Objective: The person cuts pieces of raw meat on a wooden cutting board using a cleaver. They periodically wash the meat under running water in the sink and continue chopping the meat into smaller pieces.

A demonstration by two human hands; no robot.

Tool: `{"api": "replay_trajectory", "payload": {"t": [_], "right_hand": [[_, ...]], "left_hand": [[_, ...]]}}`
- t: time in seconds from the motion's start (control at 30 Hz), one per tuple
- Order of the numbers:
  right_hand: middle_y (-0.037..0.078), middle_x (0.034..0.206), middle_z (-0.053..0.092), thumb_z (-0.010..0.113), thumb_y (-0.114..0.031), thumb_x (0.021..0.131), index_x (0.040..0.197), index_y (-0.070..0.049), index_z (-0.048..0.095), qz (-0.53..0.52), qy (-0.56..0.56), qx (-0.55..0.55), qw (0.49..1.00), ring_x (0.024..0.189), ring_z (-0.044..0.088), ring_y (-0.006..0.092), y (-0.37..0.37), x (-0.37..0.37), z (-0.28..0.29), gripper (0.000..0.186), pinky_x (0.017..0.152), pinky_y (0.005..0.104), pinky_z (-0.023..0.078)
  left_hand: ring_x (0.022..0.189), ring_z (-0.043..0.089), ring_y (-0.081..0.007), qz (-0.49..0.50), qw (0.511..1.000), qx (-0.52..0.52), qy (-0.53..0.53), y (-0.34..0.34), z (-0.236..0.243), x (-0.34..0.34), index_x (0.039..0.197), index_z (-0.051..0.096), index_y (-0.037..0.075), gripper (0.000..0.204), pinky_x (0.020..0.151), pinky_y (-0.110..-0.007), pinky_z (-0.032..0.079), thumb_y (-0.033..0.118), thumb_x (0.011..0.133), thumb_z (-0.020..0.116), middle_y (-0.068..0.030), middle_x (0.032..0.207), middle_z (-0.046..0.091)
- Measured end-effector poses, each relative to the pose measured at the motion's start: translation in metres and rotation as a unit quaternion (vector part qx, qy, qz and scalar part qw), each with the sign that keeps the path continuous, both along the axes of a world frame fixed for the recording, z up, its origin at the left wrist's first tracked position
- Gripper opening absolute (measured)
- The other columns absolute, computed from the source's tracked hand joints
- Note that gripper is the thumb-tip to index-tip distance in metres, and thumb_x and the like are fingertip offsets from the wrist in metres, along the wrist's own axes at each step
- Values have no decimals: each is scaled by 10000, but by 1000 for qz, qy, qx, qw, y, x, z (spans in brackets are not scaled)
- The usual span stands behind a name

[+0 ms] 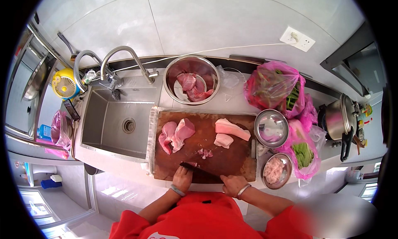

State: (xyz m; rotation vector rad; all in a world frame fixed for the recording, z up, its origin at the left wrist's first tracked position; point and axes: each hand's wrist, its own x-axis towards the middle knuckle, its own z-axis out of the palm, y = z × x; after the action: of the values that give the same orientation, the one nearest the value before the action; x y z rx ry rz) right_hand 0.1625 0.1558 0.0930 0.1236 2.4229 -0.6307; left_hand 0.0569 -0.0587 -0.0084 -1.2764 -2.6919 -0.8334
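Meat piece pinned under left hand; right hand grip closed on knife over cutting board

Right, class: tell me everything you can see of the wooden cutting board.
The cutting board is a dark reddish-brown wooden rectangle lying flat on the pale counter, right of the sink. It carries raw pink meat at its left, two pale fatty slabs at upper right and small scraps mid-board. At its near edge the left hand steadies a small piece, the right hand holding a dark knife.
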Motion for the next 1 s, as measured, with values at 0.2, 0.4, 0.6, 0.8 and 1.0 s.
{"api": "replay_trajectory", "payload": {"t": [0.2,0.4,0.6,0.8,1.0], "right_hand": [[207,836,620,523,-196,781,1050,-26,509,44,20,3,999,761,622,373,11,-8,-5,318,661,461,505],[215,830,618,515,-189,787,1032,-7,501,29,2,17,999,743,626,372,-1,-6,0,306,653,457,509],[218,828,618,511,-186,789,1017,-9,493,30,-5,10,999,745,626,373,4,-6,-5,290,662,456,509],[219,844,620,504,-179,794,1015,-10,493,27,-24,15,999,757,626,376,-1,-9,-7,278,671,457,508],[235,857,630,470,-141,799,962,6,526,11,-54,9,998,816,629,377,-14,-24,-17,227,703,459,507]], "left_hand": [[921,553,-352,42,999,24,15,5,-1,7,1027,609,20,292,792,-396,494,15,747,529,-140,1049,571],[946,545,-353,51,999,10,-3,8,0,7,1038,603,12,304,795,-396,494,16,745,526,-154,1037,566],[946,547,-345,42,999,7,-5,10,4,4,1055,601,17,317,792,-390,496,22,749,518,-153,1007,570],[943,548,-335,41,999,-6,-5,8,1,4,1043,608,24,318,806,-388,489,22,738,517,-146,991,572],[947,541,-332,28,999,-9,-38,7,3,2,970,620,15,253,812,-388,483,39,735,530,-148,982,574]]}}
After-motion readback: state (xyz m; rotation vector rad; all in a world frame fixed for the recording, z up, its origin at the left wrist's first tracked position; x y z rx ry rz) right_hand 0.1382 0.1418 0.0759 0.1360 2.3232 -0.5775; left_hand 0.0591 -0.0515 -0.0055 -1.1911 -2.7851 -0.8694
